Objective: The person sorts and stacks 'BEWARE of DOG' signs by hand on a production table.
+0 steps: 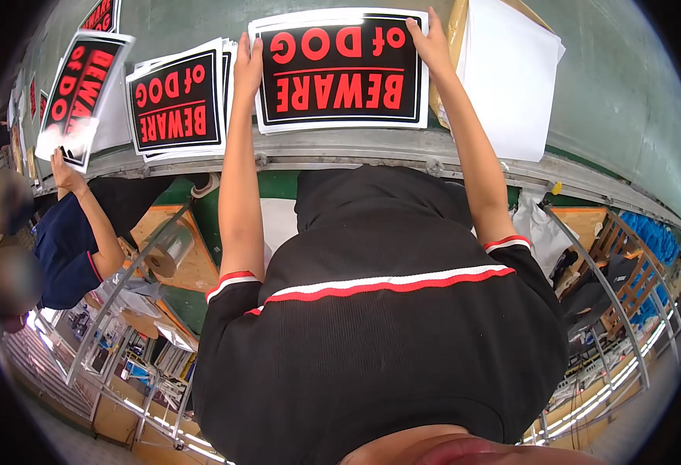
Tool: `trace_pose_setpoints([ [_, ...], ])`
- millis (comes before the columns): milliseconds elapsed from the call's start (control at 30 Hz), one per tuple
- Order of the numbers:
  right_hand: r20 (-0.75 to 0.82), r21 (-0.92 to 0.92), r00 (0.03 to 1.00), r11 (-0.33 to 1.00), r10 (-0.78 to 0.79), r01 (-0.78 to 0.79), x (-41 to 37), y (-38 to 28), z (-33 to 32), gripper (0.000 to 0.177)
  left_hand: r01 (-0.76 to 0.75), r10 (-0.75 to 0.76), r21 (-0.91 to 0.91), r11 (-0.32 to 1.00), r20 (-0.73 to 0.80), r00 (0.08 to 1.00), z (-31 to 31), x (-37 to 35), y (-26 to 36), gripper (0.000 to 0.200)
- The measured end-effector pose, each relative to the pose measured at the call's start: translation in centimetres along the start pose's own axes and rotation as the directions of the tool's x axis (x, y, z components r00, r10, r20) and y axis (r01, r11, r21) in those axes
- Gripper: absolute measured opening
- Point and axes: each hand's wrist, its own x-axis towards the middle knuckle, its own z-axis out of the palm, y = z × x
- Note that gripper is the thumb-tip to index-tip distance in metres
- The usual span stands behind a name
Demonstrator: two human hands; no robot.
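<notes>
A stack of black signs (pixel 340 74) with red "BEWARE of DOG" lettering and white borders lies in front of me, upside down in this view. My left hand (pixel 248 63) holds one short edge of it, and my right hand (pixel 431 43) grips the opposite edge near the corner, thumb on top. Left of my left hand sits a second, looser pile of the same signs (pixel 176 105). Beside my right hand is a stack of white sheets (pixel 507 77) on brown paper.
A co-worker (pixel 73 240) at the left holds up another sign (pixel 77 97). The green tabletop (pixel 619 101) has a metal rail (pixel 356 146) along its near edge. Wooden pallets (pixel 627 271) and blue plastic (pixel 654 240) are at the lower right.
</notes>
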Motion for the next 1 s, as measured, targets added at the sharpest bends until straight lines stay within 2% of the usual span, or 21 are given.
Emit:
trace_pose_setpoints([
  [33,-0.023,0.068,1.000,0.998,-0.010,0.011,0.1,0.1,0.1,0.085,-0.016,0.016,-0.047,0.999,0.007,1.000,-0.2,0.3,-0.4,0.074],
  [133,-0.065,-0.100,0.992,0.989,-0.112,0.105,0.5,0.2,0.0,0.088,-0.142,0.146,0.061,0.988,-0.064,0.987,-1.1,-2.1,0.2,0.074],
  [167,-0.134,-0.047,0.981,0.990,-0.141,0.136,0.9,0.4,0.1,0.082,-0.210,0.228,0.155,0.965,-0.108,0.968,-1.6,-3.2,-0.4,0.074],
  [200,-0.203,0.003,0.965,0.986,-0.164,0.168,1.3,1.0,0.2,0.076,-0.216,0.237,0.146,0.965,-0.152,0.960,-2.1,-4.8,-0.8,0.071],
  [233,-0.272,0.051,0.945,0.978,-0.180,0.201,1.4,1.4,0.4,0.070,-0.175,0.181,0.054,0.983,-0.159,0.970,-2.2,-6.7,-1.0,0.069],
  [267,-0.256,-0.020,0.938,0.972,-0.233,0.236,1.1,1.1,0.4,0.065,-0.134,0.126,-0.038,0.990,-0.162,0.979,-2.3,-8.6,-1.4,0.067],
  [333,-0.209,-0.162,0.918,0.938,-0.338,0.308,0.8,-0.4,-0.2,0.054,-0.097,0.107,0.095,0.991,-0.106,0.989,-3.0,-11.6,-4.2,0.067],
  [367,-0.093,-0.230,0.914,0.902,-0.395,0.367,1.0,-2.0,-0.1,0.057,-0.111,0.136,0.224,0.968,-0.098,0.986,-3.4,-13.1,-5.1,0.069],
  [433,0.111,-0.069,0.849,0.848,-0.517,0.526,1.0,-6.3,1.5,0.051,-0.208,0.243,0.497,0.843,-0.005,0.970,-3.8,-15.9,-4.0,0.083],
  [467,0.208,-0.047,0.810,0.821,-0.549,0.569,1.4,-7.6,3.1,0.047,-0.276,0.310,0.612,0.741,0.054,0.949,-3.9,-16.6,-3.9,0.089],
  [500,0.302,-0.018,0.759,0.792,-0.577,0.610,2.6,-8.7,5.4,0.044,-0.251,0.275,0.615,0.748,0.057,0.960,-3.7,-16.8,-3.9,0.093],
  [567,0.351,0.053,0.665,0.723,-0.659,0.689,4.9,-9.3,11.1,0.039,-0.196,0.202,0.626,0.755,0.063,0.977,-3.4,-17.5,-4.3,0.100],
  [667,0.399,0.033,0.563,0.625,-0.724,0.780,8.1,-7.8,19.8,0.037,-0.212,0.237,0.608,0.765,0.040,0.971,-2.7,-17.4,-4.6,0.106],
  [700,0.478,-0.013,0.555,0.626,-0.681,0.780,9.1,-7.2,22.1,0.036,-0.248,0.298,0.617,0.747,0.023,0.954,-2.3,-17.5,-4.4,0.105],
  [767,0.627,-0.107,0.534,0.616,-0.568,0.781,9.9,-6.2,25.3,0.034,-0.166,0.206,0.613,0.772,0.006,0.979,-2.2,-17.3,-4.4,0.103],
  [833,0.647,-0.176,0.615,0.697,-0.450,0.695,8.6,-6.6,25.6,0.032,-0.071,0.097,0.613,0.787,-0.010,0.995,-2.2,-17.6,-4.2,0.099],
  [867,0.652,-0.214,0.653,0.732,-0.386,0.647,7.7,-7.2,25.2,0.031,-0.109,0.158,0.615,0.781,-0.026,0.987,-2.2,-17.6,-4.3,0.099],
  [900,0.646,-0.300,0.669,0.683,-0.368,0.666,7.0,-7.5,25.1,0.029,-0.148,0.219,0.618,0.772,-0.040,0.975,-2.1,-17.5,-4.7,0.099],
  [933,0.616,-0.295,0.678,0.681,-0.401,0.670,6.2,-7.7,24.8,0.029,-0.189,0.281,0.621,0.761,-0.053,0.958,-2.0,-17.3,-4.9,0.099],
  [1000,0.548,-0.287,0.696,0.678,-0.463,0.677,5.2,-7.9,24.1,0.029,-0.176,0.266,0.601,0.780,-0.063,0.962,-1.9,-17.2,-5.2,0.099],
])
